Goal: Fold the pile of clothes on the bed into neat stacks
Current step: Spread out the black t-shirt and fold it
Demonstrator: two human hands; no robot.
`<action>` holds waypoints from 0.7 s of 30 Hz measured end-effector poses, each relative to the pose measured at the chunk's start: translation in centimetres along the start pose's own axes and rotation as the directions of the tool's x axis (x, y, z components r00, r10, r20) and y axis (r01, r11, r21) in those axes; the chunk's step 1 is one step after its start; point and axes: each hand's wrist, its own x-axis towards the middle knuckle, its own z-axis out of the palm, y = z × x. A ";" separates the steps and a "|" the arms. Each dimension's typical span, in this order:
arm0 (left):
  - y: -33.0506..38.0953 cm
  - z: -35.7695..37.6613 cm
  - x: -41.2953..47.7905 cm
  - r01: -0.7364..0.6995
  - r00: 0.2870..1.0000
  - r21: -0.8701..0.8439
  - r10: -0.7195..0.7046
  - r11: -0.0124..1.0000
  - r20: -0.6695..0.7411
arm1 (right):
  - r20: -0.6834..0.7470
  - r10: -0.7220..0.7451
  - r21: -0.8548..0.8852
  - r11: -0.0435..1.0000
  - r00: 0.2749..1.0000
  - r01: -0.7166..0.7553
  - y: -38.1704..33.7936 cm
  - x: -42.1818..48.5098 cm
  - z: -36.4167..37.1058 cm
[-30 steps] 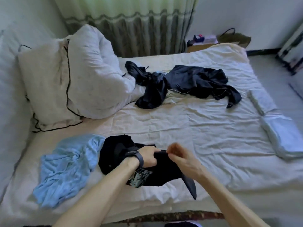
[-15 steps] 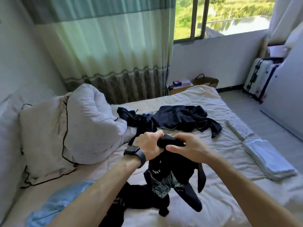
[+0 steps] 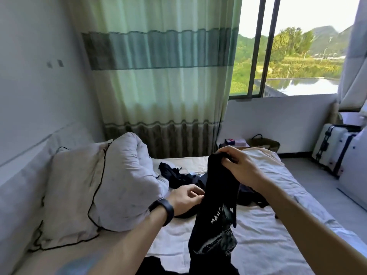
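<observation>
Half a second back both hands were bunched together on the top of the garment; now they have parted, the right hand (image 3: 241, 167) gone up and the left hand (image 3: 185, 198) slid down the side. The right fingers (image 3: 225, 155) are closed tight on the top edge of the black printed T-shirt (image 3: 215, 215), which hangs straight down from that pinch in a narrow twisted rope, its white lettering and graphic showing well below the fingertips and its tail reaching the white bed sheet (image 3: 268, 225). The left fingers (image 3: 195, 196) are curled in against the shirt's near edge, partway down from the right pinch, and look to be nipping the cloth, though the contact itself is small and partly hidden. From where I stand the job in hand is opening the shirt out before any fold. To my mind the left fingers should walk up that edge until they find the other shoulder or collar corner, level with the right fingers, then both hands should draw apart so the cloth spreads flat rather than roped. A light shake would free the twist under the fingers. It wants laying on the bare sheet below the hands, short of the heap of dark clothes (image 3: 178, 176) lying beyond the left knuckles, and clear of the rolled duvet (image 3: 127, 175) off to the left of them.
</observation>
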 end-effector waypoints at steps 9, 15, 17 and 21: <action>-2.0 -1.6 1.0 0.011 0.999 -0.104 -0.007 0.994 0.036 | 0.041 0.038 0.157 0.987 0.998 -0.044 -0.1 3.5 2.2; -4.0 -5.0 0.9 0.073 0.997 -0.111 -0.075 0.991 -0.015 | -0.057 0.038 0.148 0.989 0.998 -0.029 2.0 4.6 2.1; -4.5 -6.0 0.6 0.128 0.991 -0.100 -0.123 0.987 0.054 | -0.053 0.035 0.173 0.985 0.998 -0.025 2.3 4.7 2.2; -4.9 -4.6 0.8 0.081 0.996 -0.115 -0.085 0.990 -0.031 | -0.007 0.007 0.182 0.983 1.000 -0.005 2.0 5.0 3.4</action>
